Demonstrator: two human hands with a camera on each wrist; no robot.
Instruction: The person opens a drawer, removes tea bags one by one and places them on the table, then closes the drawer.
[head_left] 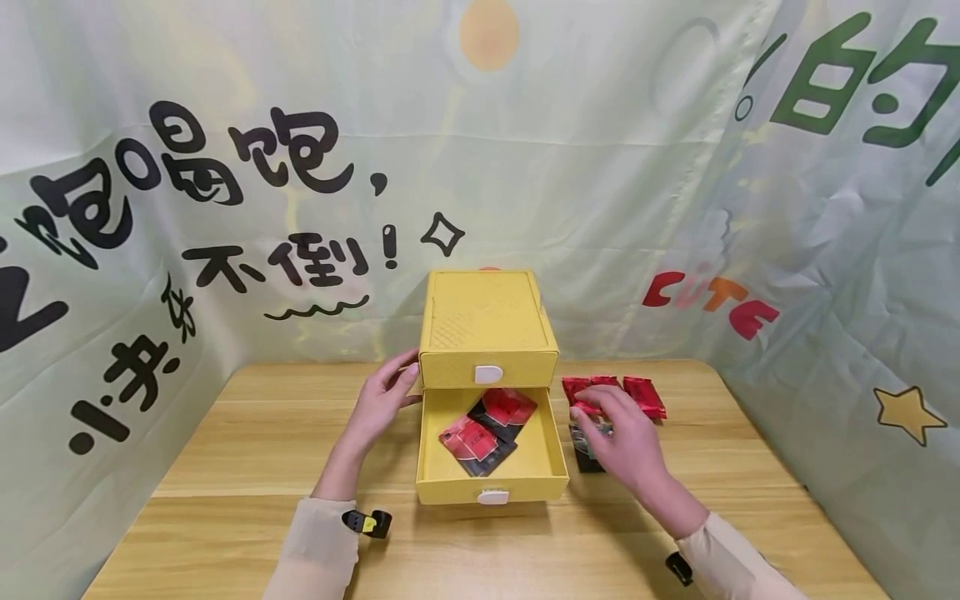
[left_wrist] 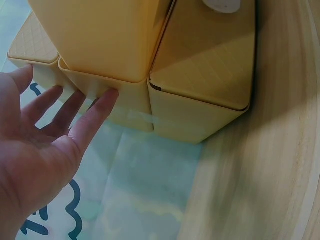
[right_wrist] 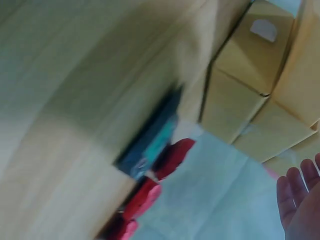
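Observation:
A yellow cardboard drawer cabinet [head_left: 487, 312] stands in the middle of the table, with one drawer [head_left: 492, 492] pulled out below the top one. Two red-and-black sachets [head_left: 480, 440] lie in that drawer, overlapping each other. My left hand [head_left: 378, 400] is at the cabinet's left side; in the left wrist view its extended fingertips [left_wrist: 111, 96] meet the yellow wall. Over the packets to the right hovers my right hand [head_left: 626, 433], fingers loosely bent. Nothing shows in its fingers [right_wrist: 295, 187] in the right wrist view. Beneath it, a dark sachet [head_left: 588, 454] is partly hidden.
Several shiny red packets [head_left: 643, 397] lie behind the dark sachet, right of the cabinet. The wooden table [head_left: 247, 467] ends at a printed cloth backdrop [head_left: 600, 167] hung behind and on both sides. White tabs [head_left: 489, 374] mark the drawer fronts.

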